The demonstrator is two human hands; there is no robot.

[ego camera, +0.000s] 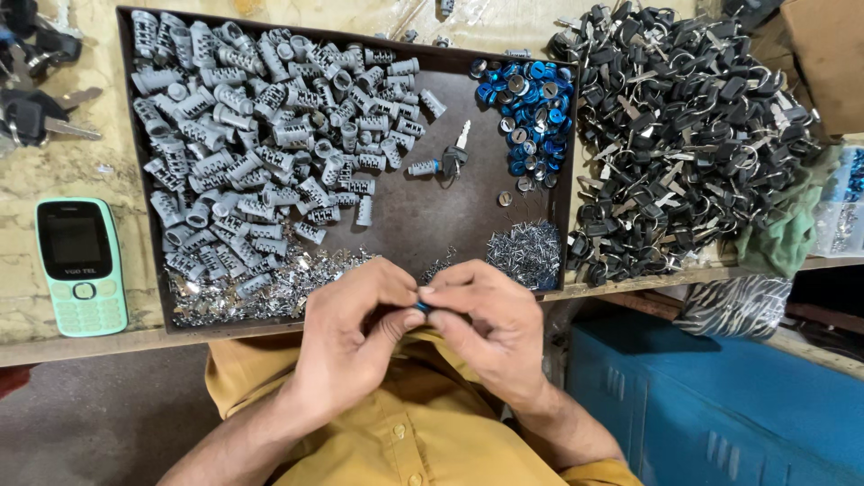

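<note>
My left hand [353,335] and my right hand [487,317] meet in front of my chest, fingertips pinched together on a small blue lock part [421,307], mostly hidden by the fingers. Just beyond them lies a dark tray [468,211]. It holds a heap of grey lock cylinders [261,135], a cluster of blue round caps [529,103], a pile of small metal pins [526,252] and shiny metal slivers [270,292]. One cylinder with a key in it [443,162] lies alone in the tray's middle.
A big heap of black-headed keys on rings [684,126] fills the bench at the right. A mint-green button phone [81,265] lies at the left, more keys [31,81] beyond it. A green cloth [783,229], a cardboard box [823,54] and a blue cabinet [720,405] are at the right.
</note>
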